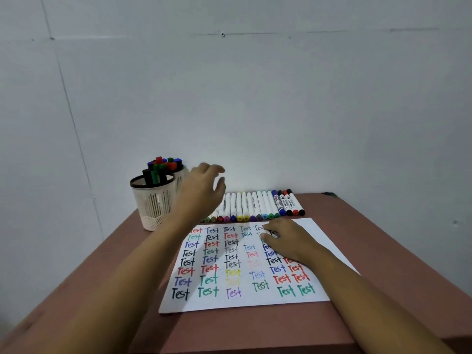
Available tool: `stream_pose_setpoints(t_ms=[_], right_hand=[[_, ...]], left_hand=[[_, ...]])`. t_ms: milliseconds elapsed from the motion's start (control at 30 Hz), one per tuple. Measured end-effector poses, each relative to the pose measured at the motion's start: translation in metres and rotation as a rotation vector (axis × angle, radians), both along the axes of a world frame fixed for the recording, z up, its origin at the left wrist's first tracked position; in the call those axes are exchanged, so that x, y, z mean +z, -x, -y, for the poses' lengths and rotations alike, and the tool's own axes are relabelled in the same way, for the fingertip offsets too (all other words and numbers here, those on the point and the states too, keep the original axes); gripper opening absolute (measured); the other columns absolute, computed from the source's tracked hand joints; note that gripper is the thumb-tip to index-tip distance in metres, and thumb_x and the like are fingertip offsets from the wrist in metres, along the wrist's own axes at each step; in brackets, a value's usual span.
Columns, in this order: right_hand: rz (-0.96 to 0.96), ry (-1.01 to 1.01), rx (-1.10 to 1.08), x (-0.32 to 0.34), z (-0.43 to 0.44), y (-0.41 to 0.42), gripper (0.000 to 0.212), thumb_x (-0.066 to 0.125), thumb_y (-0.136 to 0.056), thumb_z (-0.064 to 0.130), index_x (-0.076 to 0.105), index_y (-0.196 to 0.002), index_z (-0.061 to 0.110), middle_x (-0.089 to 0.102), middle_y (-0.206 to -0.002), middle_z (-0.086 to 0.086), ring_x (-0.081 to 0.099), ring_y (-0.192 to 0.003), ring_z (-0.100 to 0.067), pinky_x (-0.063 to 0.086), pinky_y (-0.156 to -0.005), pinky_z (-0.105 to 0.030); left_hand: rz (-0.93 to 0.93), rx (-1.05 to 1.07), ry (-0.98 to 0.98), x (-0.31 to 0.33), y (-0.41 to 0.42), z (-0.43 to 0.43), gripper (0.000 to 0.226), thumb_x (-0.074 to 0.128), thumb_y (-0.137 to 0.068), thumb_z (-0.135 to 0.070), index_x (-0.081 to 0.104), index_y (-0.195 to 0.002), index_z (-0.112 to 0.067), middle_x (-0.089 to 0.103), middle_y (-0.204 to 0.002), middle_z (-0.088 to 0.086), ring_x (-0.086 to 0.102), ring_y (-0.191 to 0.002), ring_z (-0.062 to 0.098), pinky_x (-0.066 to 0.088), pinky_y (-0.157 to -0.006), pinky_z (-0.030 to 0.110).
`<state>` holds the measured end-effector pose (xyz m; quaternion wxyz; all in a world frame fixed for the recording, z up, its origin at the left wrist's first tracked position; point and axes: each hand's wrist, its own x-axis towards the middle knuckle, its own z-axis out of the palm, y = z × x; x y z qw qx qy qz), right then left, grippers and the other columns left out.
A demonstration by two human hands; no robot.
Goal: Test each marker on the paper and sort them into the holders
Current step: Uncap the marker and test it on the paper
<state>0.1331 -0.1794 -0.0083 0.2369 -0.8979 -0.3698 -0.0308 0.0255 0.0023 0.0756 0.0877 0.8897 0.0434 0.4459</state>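
Note:
A white paper (314, 231) covered with coloured "Test" words lies on the brown table (383, 251). Behind it lies a row of white markers (251, 206) with coloured caps, ending at the right in several thicker markers (290, 203). Two cream holders stand at the back left: the front holder (153, 203) holds a few dark markers, the rear holder (178, 172) holds several red, blue and green ones. My left hand (201, 190) hovers above the left end of the row, fingers relaxed and empty. My right hand (286, 240) rests palm down on the paper.
A plain grey wall (255, 98) rises right behind the table. The table's back right corner (329, 194) and right edge are in view. Bare brown tabletop shows right of the paper and in front of it.

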Motion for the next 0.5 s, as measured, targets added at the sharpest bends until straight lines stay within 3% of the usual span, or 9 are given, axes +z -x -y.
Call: stream_pose_setpoints(t_ms=[100,167,233,367,500], right_hand=[[0.010,-0.021,0.003,0.000,-0.001,0.000,0.040,0.050,-0.095,0.039,0.058,-0.128,0.017,0.055,-0.133,-0.002,0.051,-0.118,-0.017,0.042,-0.098,-0.031],[0.005,-0.060,0.004,-0.001,0.000,0.000,0.025,0.050,-0.095,0.034,0.067,-0.109,0.022,0.058,-0.126,-0.005,0.055,-0.108,-0.016,0.044,-0.089,-0.028],[0.022,-0.107,-0.027,0.000,0.000,-0.001,0.024,0.049,-0.096,0.031,0.069,-0.100,0.019,0.062,-0.119,-0.007,0.057,-0.096,-0.015,0.044,-0.080,-0.026],[0.137,-0.221,-0.172,0.010,0.002,0.000,0.027,0.048,-0.097,0.025,0.069,-0.108,0.012,0.061,-0.108,-0.004,0.060,-0.092,-0.019,0.047,-0.073,-0.028],[0.117,-0.337,-0.337,0.018,0.008,-0.022,0.029,0.046,-0.095,0.016,0.065,-0.075,0.006,0.061,-0.081,-0.008,0.056,-0.068,-0.020,0.043,-0.054,-0.029]], left_hand=[[-0.204,-0.046,0.095,-0.029,-0.018,0.019,0.033,0.047,-0.094,-0.023,0.055,-0.125,-0.014,0.056,-0.121,0.006,0.053,-0.109,0.021,0.041,-0.085,0.029],[-0.356,-0.064,0.154,-0.046,-0.027,0.026,0.035,0.046,-0.095,-0.024,0.052,-0.128,-0.014,0.053,-0.128,0.007,0.049,-0.116,0.021,0.039,-0.094,0.030],[-0.472,-0.090,0.182,-0.062,-0.033,0.028,0.035,0.045,-0.095,-0.024,0.053,-0.127,-0.012,0.052,-0.130,0.008,0.050,-0.116,0.022,0.038,-0.095,0.029],[-0.578,-0.137,0.146,-0.076,-0.035,0.028,0.036,0.040,-0.097,-0.031,0.056,-0.124,-0.013,0.055,-0.126,0.010,0.051,-0.111,0.022,0.036,-0.085,0.025],[-0.615,-0.166,0.127,-0.079,-0.039,0.029,0.037,0.038,-0.099,-0.030,0.054,-0.126,-0.011,0.051,-0.131,0.008,0.046,-0.118,0.019,0.035,-0.096,0.027]])
